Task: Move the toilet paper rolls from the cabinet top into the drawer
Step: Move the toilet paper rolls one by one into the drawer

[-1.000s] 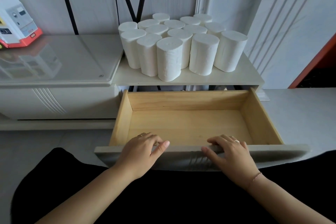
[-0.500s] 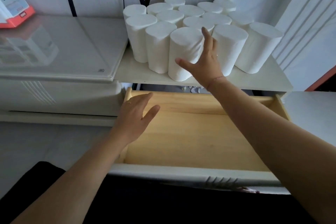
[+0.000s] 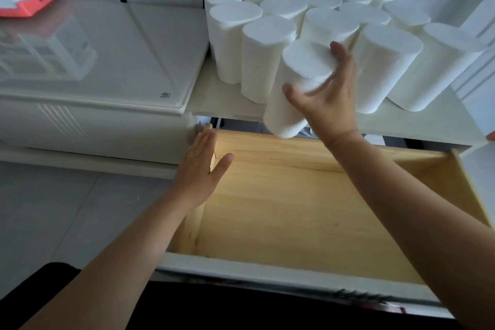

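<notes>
Clasps tilted white toilet paper roll [image 3: 288, 104] in right hand [image 3: 330, 107] (loose, wide span), holds left hand [image 3: 199, 169] spread flat at pale wooden drawer [image 3: 294, 203]; could slip free, or topple neighbouring rolls [image 3: 267, 61].

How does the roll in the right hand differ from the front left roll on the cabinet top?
The held roll is tilted; the front left roll stands upright. The right hand grips the held roll, whose lower end overhangs the cabinet top; the front left roll rests on it, untouched. Both are white cylinders.
</notes>
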Tool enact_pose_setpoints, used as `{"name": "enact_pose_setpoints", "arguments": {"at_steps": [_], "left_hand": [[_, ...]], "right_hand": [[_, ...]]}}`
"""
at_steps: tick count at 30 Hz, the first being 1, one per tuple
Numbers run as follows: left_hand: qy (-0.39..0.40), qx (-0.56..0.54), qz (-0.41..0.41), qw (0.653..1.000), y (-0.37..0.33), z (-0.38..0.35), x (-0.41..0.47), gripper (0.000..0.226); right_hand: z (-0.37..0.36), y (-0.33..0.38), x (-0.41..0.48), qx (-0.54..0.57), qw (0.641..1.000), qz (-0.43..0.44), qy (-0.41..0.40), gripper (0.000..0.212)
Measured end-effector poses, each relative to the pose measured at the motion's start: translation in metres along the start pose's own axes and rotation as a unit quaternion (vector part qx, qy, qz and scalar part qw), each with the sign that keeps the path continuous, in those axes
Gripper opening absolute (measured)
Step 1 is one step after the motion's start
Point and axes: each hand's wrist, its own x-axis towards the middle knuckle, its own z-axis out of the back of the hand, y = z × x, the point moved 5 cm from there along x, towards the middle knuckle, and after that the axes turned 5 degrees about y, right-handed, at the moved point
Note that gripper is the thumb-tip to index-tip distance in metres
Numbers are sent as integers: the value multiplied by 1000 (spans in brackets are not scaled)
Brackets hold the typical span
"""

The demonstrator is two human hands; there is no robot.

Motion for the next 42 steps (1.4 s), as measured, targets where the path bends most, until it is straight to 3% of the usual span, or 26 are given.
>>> {"name": "enact_pose_setpoints", "arguments": {"at_steps": [3,7,10,17,21,24,26,32,42], "left_hand": [[-9,-37,8,999,1,1,0,77],[-21,-55,20,998,-3,2,0,70],[-20,-46,16,999,-6,3,-1,68],[-11,-38,17,999,-4,1,-1,70],[-9,-62,20,998,-3,1,1,70],[-2,-69,22,997,-2,3,4,70],[5,-72,20,997,-2,5,6,69],[-8,-67,4,998,-2,7,13,65],[-10,-43,-26,999,4,3,19,64]], "right_hand": [[-9,3,-54,23,996,24,83,99],[-41,-29,-110,-36,979,-57,192,103],[-59,-57,-118,-63,970,-118,202,105],[-67,-78,-120,-98,967,-141,190,113],[-55,-79,-115,-177,926,-119,312,123],[-51,-77,-100,-227,890,-88,387,116],[-59,-75,-92,-243,886,-83,387,106],[-102,-73,-85,-170,932,-108,303,87],[-115,-67,-77,-108,942,-71,309,74]]}}
